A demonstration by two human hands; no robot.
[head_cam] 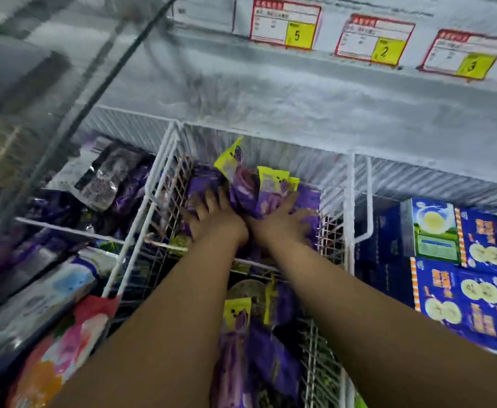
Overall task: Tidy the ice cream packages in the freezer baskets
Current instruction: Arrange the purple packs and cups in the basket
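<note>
While both arms reach into the white wire basket (350, 207), the left hand (212, 214) lies with fingers spread on the purple ice cream packages (250, 189). The right hand (282, 220), just beside it, presses flat-fingered on the same heap. Blue boxes (477, 290) sit well right of the right hand.

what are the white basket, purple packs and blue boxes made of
White basket: likely metal wire with a white coating, thin crossed rods. Purple packs: thin shiny plastic film, crinkled, catching light. Blue boxes: probably printed cardboard, flat faces and sharp edges, slight sheen.
</note>
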